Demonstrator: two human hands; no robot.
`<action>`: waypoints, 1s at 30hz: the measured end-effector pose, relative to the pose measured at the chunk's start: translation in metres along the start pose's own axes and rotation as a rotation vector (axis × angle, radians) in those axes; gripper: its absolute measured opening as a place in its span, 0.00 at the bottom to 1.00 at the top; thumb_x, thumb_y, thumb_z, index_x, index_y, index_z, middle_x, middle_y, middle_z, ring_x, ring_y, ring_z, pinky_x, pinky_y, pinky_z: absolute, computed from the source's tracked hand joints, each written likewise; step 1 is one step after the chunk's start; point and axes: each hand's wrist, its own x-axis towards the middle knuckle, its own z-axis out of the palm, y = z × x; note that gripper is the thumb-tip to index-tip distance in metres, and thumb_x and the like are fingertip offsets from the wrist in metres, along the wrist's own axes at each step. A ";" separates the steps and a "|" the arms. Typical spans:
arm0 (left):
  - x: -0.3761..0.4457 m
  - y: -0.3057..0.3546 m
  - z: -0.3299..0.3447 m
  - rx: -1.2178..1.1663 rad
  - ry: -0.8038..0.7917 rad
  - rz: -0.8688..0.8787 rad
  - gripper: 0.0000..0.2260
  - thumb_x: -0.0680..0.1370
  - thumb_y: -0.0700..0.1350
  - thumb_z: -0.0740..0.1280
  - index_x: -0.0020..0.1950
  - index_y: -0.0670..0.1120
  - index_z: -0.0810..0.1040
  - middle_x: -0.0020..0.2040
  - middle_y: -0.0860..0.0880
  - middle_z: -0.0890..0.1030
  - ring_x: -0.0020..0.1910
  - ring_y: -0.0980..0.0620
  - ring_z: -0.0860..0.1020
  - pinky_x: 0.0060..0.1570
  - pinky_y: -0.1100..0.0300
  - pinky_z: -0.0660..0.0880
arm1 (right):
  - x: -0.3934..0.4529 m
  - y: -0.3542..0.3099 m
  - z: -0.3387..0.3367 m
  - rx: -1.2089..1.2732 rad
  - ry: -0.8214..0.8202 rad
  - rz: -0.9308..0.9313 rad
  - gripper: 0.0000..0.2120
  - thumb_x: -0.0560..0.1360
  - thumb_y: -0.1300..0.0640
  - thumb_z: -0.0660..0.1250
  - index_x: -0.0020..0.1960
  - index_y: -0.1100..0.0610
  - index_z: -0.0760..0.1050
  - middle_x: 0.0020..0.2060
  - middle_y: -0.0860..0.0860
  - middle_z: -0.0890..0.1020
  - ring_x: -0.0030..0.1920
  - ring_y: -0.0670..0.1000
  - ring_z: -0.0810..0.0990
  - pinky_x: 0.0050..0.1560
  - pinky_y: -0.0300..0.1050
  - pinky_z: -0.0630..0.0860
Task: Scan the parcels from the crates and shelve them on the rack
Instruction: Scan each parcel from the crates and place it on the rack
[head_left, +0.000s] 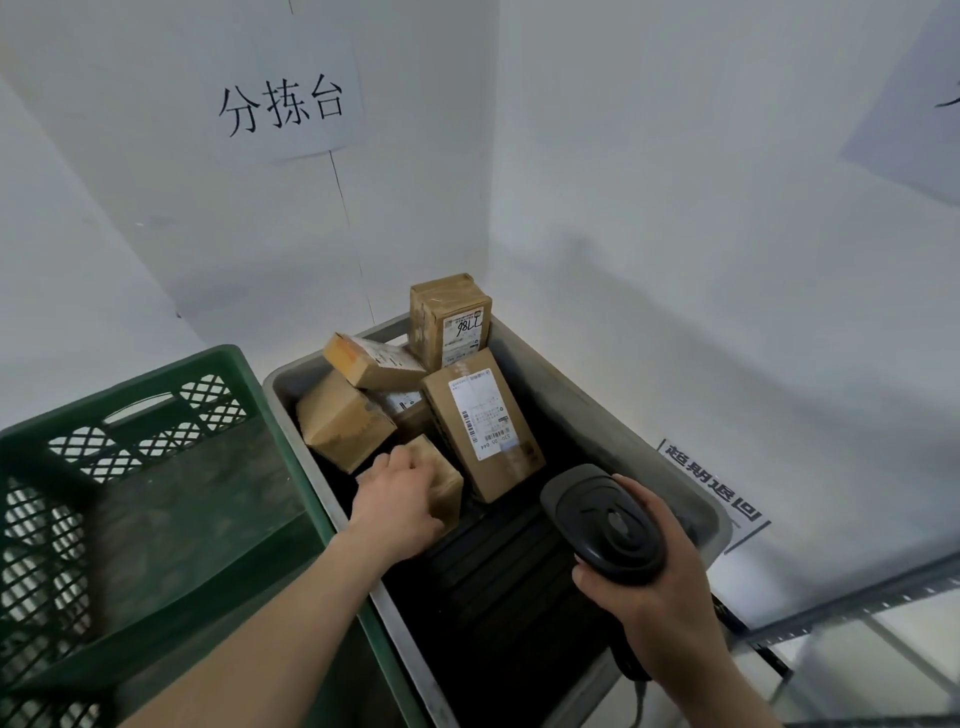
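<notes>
A grey crate (613, 431) holds several brown cardboard parcels. My left hand (397, 501) reaches into it and grips a small parcel (444, 480) near the crate's middle. A larger flat parcel (480, 423) with a white shipping label leans just right of it. An upright parcel (449, 319) marked with handwritten digits stands at the far end. My right hand (657, 587) holds a black barcode scanner (605, 519) above the crate's near right part, its head pointing toward the parcels.
An empty green lattice crate (140, 467) stands to the left, touching the grey one. White walls with a paper sign (283, 104) close the corner behind. A metal rack rail (852, 597) runs at the lower right, beside a floor label (714, 486).
</notes>
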 end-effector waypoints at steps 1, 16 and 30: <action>0.000 0.001 0.002 -0.017 0.005 -0.007 0.26 0.74 0.56 0.73 0.69 0.51 0.72 0.67 0.48 0.67 0.65 0.46 0.68 0.63 0.51 0.73 | -0.001 0.001 -0.003 0.006 0.007 0.003 0.39 0.62 0.78 0.78 0.64 0.47 0.76 0.53 0.41 0.86 0.54 0.41 0.84 0.52 0.29 0.77; -0.007 0.054 0.003 0.064 -0.024 0.082 0.21 0.74 0.57 0.72 0.63 0.53 0.72 0.53 0.51 0.81 0.54 0.46 0.81 0.44 0.53 0.76 | -0.002 0.011 -0.021 0.031 0.026 0.011 0.39 0.62 0.79 0.77 0.63 0.48 0.76 0.52 0.40 0.86 0.54 0.41 0.84 0.50 0.30 0.77; 0.019 0.033 0.044 0.010 -0.368 0.076 0.48 0.68 0.47 0.80 0.81 0.54 0.54 0.80 0.47 0.50 0.72 0.39 0.65 0.68 0.46 0.72 | -0.003 0.038 -0.038 -0.041 0.078 0.019 0.39 0.62 0.75 0.80 0.64 0.46 0.76 0.53 0.42 0.86 0.56 0.44 0.83 0.55 0.35 0.78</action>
